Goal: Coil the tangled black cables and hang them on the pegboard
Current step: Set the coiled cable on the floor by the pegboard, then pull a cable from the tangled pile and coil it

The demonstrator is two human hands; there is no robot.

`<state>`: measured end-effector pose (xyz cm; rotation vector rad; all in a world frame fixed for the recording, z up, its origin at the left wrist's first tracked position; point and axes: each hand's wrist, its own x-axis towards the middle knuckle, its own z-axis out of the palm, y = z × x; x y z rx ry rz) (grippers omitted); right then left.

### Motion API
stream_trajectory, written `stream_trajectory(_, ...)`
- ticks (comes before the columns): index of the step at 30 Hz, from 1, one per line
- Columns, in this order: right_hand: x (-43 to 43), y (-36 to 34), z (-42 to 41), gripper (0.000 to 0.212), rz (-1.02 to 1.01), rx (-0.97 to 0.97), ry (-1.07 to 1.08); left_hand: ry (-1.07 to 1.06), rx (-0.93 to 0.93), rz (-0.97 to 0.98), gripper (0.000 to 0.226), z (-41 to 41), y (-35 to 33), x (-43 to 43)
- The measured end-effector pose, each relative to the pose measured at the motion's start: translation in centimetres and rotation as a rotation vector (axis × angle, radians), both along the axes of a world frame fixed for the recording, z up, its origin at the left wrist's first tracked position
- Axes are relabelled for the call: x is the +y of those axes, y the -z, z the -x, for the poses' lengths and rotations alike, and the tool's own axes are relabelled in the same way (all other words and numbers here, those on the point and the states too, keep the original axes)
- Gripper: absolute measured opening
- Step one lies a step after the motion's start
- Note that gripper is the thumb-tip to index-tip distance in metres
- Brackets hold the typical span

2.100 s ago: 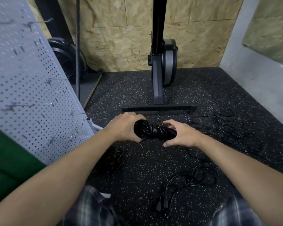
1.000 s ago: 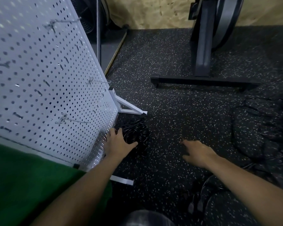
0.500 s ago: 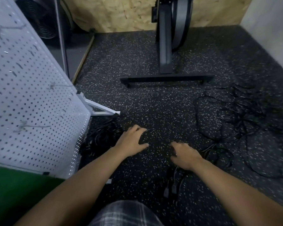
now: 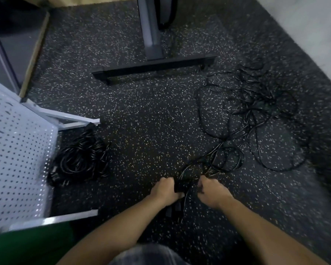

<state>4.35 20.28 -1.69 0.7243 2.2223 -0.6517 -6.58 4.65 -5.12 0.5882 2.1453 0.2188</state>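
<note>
The cable (image 4: pixel 182 185) lies on the floor (image 4: pixel 141 131) between the two hands, its black strands bunched there, with what look like plug ends trailing back toward the person under the left wrist. The left hand (image 4: pixel 165 190) is knuckles up, fingers curled down round the bunch and thumb tucked against it. The right hand (image 4: pixel 211 191) is just beside it, also knuckles up, its fingers bent inward and clenched on the strands at their right side. The picture is too blurred to show exactly how many strands it holds. Both forearms reach forward and down, nearly parallel, wrists low to the floor.

From the hands the cable runs ahead and to the right through a few loose loops into the tangle (image 4: pixel 256 109), which sprawls well beyond the right hand.

To the left of the left hand, well apart from it, a coil (image 4: pixel 80 157) rests on the floor against the foot of the pegboard (image 4: pixel 17 159). The pegboard stands tilted at the far left.

Straight ahead of both hands, past bare floor, sits the black base of a stand (image 4: pixel 153 68). A pale wall (image 4: pixel 313 25) rises beyond the tangle, on the right.
</note>
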Motion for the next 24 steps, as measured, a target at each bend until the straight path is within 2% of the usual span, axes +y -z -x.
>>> stream_trajectory(4,-1.4,1.8,-0.9,0.033,0.053,-0.058,0.061,-0.041,0.083,-0.001,0.037,-0.8,1.0,0.2)
stream_trajectory(7,-2.2,2.7,-1.7,0.035,0.080,-0.080,0.126,-0.096,0.055,0.002,0.021,0.1,1.2,0.3)
stream_trajectory(12,-2.3,3.1,-3.1,0.035,0.097,-0.063,0.209,-0.187,-0.128,-0.076,0.015,2.9,1.2,-0.5)
stream_trajectory(17,-2.3,2.9,-3.6,0.028,0.139,0.013,0.339,-0.362,-0.416,-0.119,0.015,4.4,-0.5,-1.1)
stream_trajectory(21,-2.7,2.1,-3.2,0.026,0.223,0.089,0.443,-0.484,-0.485,-0.211,0.020,4.9,-2.8,-0.8)
stream_trajectory(24,-3.4,1.3,-1.8,0.024,0.413,0.165,0.692,-0.512,-0.556,-0.239,0.023,5.3,-4.4,-0.9)
